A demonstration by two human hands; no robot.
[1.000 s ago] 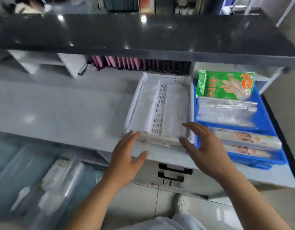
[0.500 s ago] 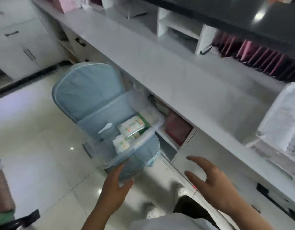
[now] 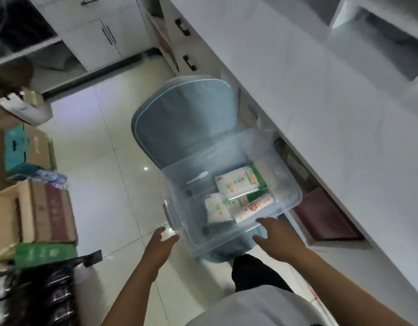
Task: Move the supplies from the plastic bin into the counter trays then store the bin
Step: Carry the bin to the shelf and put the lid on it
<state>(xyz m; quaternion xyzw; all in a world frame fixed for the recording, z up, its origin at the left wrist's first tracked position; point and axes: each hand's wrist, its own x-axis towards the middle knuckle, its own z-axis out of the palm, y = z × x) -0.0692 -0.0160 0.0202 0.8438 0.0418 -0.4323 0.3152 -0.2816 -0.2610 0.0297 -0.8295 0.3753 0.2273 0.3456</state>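
The clear plastic bin [image 3: 290, 191] sits on the seat of a blue padded chair [image 3: 179, 118] beside the white counter [image 3: 320, 118]. Inside lie several white packets with green and orange print [image 3: 236, 183] and a white plastic spoon [image 3: 198, 177]. My left hand [image 3: 160, 243] is at the bin's near left corner by its handle, fingers extended against it. My right hand [image 3: 276, 238] is spread at the bin's near rim, fingertips touching the edge. Neither hand holds anything. The counter trays are out of view.
Cardboard boxes [image 3: 46, 212] and a black bag [image 3: 38, 292] crowd the floor on the left. White cabinets with black handles [image 3: 104, 36] stand at the far end. A dark red item [image 3: 325, 217] sits in the open shelf under the counter. Pale floor tiles [image 3: 104, 175] lie between.
The view swung from the counter trays down and left to the bin on the chair. Both hands dropped from the white tray and came up to the bin's near side.
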